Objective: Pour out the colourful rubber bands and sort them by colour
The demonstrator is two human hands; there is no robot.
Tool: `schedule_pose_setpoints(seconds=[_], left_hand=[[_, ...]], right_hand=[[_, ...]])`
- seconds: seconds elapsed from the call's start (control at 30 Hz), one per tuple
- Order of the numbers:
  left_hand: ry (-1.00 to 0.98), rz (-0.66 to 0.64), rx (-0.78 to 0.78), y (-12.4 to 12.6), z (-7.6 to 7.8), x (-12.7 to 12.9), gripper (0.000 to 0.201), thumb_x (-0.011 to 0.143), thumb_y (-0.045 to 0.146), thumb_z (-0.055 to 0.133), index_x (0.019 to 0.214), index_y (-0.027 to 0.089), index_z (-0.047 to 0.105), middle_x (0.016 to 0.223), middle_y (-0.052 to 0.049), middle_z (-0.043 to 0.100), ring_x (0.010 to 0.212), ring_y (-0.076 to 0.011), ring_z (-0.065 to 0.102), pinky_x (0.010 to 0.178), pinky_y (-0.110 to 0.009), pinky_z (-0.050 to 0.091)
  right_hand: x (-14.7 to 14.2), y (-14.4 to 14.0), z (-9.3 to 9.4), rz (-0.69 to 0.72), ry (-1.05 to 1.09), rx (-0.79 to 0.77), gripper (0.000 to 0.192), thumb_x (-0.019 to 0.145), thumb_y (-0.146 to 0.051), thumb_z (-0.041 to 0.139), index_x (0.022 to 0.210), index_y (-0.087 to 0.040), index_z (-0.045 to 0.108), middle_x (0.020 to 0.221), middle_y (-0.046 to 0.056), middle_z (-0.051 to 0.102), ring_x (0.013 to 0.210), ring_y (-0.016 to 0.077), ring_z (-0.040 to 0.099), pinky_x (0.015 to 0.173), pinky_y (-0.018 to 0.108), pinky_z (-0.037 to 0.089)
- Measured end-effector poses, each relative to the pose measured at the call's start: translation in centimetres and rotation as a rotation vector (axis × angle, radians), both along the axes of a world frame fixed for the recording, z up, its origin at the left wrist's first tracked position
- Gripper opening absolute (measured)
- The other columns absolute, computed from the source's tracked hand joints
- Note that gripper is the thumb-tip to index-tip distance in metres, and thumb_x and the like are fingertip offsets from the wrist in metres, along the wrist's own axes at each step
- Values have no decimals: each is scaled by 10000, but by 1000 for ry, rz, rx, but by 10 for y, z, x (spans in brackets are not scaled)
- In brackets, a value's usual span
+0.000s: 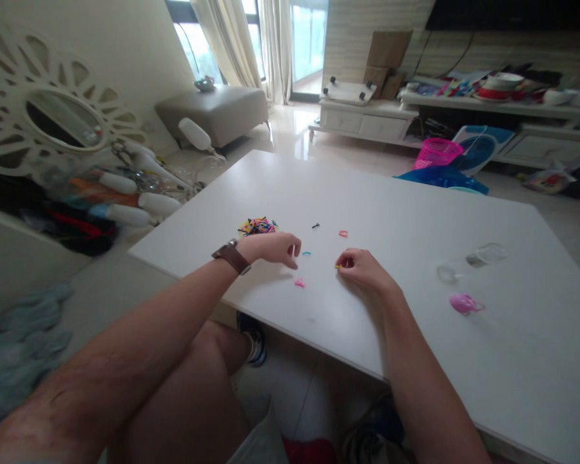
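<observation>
A small yellow band [338,265] is being pinched at the fingertips of the right hand [362,269] on the white table [415,212], while a blue band [306,253] is being neared by the loosely curled, empty left hand [273,247].

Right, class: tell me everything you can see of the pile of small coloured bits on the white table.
The pile of small coloured bits is a loose, low heap of tiny pieces, mixed black, yellow, red, pink and blue, too small to tell what they are made of. It lies flat on the white table towards its left edge, just beyond the left hand. The hand does not touch it.
</observation>
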State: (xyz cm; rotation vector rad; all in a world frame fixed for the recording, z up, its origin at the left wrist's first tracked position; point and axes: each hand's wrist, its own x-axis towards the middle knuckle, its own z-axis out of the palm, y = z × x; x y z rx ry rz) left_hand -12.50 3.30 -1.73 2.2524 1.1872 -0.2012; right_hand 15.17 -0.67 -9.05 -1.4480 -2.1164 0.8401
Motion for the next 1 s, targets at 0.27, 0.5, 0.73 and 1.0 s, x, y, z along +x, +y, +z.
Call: schedule_pose_setpoints(seconds=[0.27,0.5,0.73,1.0], left_hand=[[34,364,273,25,19,-66,309,743,410,642,887,148,724,825,-55,716,680,-143,582,621,-231,403],[97,352,126,24,0,-76,217,673,323,634,801,167,716,679,-21,665,637,-156,564,562,-253,381],[88,351,84,24,2,-76,195,665,310,629,782,168,695,648,-21,651,609,-159,555,553,-259,381],[106,320,84,24,4,-75,197,644,323,665,774,179,701,628,-6,633,601,-154,541,543,-252,373]], right_hand=[[6,3,-3,-34,-52,45,172,676,-108,591,745,-186,727,729,30,659,658,143,559,607,252,397],[9,3,0,-52,-86,39,174,673,-114,573,737,-186,719,755,35,675,665,142,558,614,253,394],[12,3,-1,2,-86,15,207,660,-132,593,800,-203,728,767,17,646,664,136,557,619,250,406],[11,4,-3,27,-60,-12,182,675,-122,572,750,-199,718,742,15,663,654,134,561,612,249,412]])
